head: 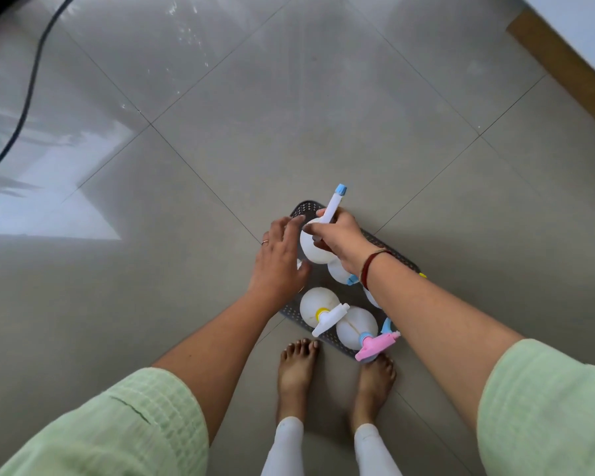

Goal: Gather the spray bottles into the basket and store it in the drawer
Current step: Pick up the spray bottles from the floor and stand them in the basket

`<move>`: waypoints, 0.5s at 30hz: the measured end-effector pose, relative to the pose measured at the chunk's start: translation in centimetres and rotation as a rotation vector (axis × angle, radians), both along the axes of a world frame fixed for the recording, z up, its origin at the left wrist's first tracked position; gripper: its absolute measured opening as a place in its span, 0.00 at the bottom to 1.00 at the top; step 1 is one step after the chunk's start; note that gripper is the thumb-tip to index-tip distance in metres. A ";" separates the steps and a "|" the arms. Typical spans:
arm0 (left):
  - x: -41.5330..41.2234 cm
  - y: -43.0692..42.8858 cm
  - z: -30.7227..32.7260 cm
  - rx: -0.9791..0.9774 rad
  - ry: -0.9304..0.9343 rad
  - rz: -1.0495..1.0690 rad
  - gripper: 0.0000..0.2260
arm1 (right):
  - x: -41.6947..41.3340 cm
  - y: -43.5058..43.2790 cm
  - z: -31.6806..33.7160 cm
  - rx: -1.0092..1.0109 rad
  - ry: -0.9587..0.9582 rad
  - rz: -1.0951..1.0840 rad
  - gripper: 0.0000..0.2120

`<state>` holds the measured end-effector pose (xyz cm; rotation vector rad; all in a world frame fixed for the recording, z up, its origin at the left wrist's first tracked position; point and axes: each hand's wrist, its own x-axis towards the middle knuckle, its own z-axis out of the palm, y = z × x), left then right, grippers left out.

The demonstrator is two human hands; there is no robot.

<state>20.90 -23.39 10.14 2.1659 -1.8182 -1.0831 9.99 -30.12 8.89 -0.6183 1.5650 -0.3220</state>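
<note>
Grey basket (304, 208) sat on floor at 6 o'clock, bottles upright inside. Right hand (340, 240) closed round blue-tipped spray bottle (318, 249) at trigger neck. Left hand (278, 261) spread, steadying body. Likely light, smooth plastic; neck safest hold.

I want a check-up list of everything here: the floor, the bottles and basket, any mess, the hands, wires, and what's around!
Surface: grey tiled floor, glossy with window glare at left.
Job's things: dark perforated basket on the floor holding white spray bottles; one has a yellow collar, one a pink trigger; the blue-tipped bottle is being set in at the far end.
Clutter: nothing seen.
Hands: right hand grips the blue-tipped bottle's neck; left hand rests open against its side.
Cables: black cable across the floor, far left.
Surroundings: wooden-edged white furniture top right; bare feet beside the basket.
</note>
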 end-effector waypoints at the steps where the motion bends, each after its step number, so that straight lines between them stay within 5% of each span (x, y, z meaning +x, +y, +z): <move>1: -0.1 -0.1 -0.1 0.010 0.005 -0.027 0.32 | 0.2 0.1 -0.3 0.018 -0.019 -0.018 0.16; 8: 0.3 -0.7 -1.6 0.043 -0.022 -0.155 0.33 | 0.7 1.5 -2.3 0.062 -0.168 -0.108 0.12; 15: -0.2 -1.4 -2.7 0.116 -0.054 -0.237 0.29 | 0.3 2.2 -3.6 0.127 -0.125 -0.197 0.09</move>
